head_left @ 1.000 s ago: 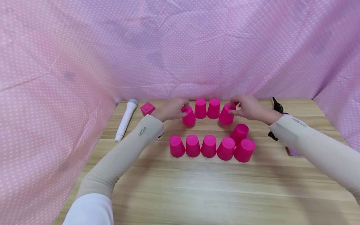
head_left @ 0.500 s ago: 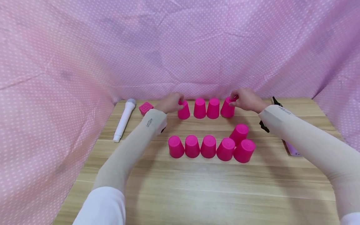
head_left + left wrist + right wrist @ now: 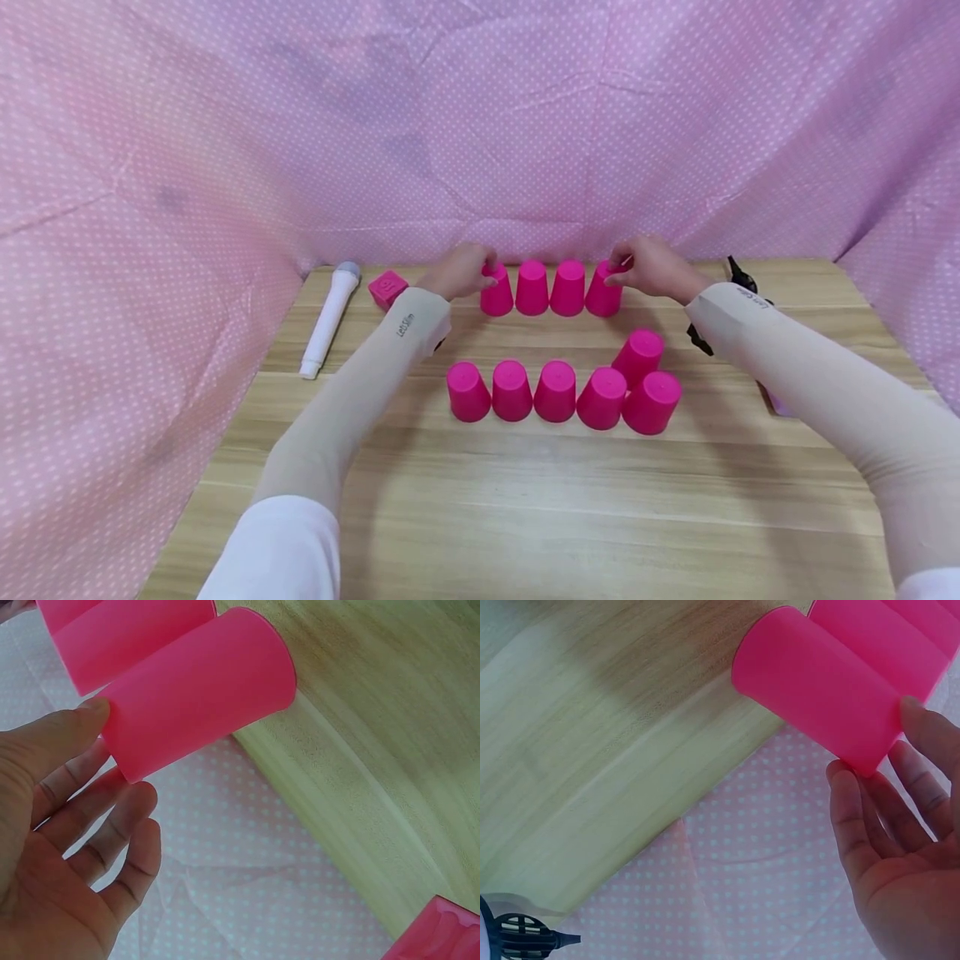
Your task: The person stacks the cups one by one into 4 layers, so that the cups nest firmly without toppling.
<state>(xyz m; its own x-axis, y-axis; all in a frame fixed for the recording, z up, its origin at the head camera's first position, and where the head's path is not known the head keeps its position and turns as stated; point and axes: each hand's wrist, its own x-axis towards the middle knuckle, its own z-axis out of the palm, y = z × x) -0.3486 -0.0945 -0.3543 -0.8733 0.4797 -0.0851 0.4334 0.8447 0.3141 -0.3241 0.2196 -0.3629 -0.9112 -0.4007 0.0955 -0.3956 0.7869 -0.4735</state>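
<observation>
Pink plastic cups stand upside down in a straight back row on the wooden table. My left hand (image 3: 463,271) pinches the leftmost cup (image 3: 497,297) near its closed top; in the left wrist view the thumb lies on that cup's (image 3: 199,694) side, with fingers behind it. At the other end, my right hand (image 3: 654,267) pinches the rightmost cup (image 3: 603,293) the same way, thumb on the cup (image 3: 821,686) in the right wrist view. Between them stand two more cups, one left of centre (image 3: 532,288) and one right of centre (image 3: 567,288).
Nearer to me is a second row of upside-down pink cups (image 3: 555,392), with one cup (image 3: 639,357) behind its right end. A white microphone (image 3: 330,321) and a pink block (image 3: 387,288) lie at left. A black object (image 3: 741,275) sits at right, partly behind my sleeve.
Both hands have pushed the two outer cups back toward the cloth, apart from each other at first. Then they moved slightly inward, drawing the back cups into a close row.
</observation>
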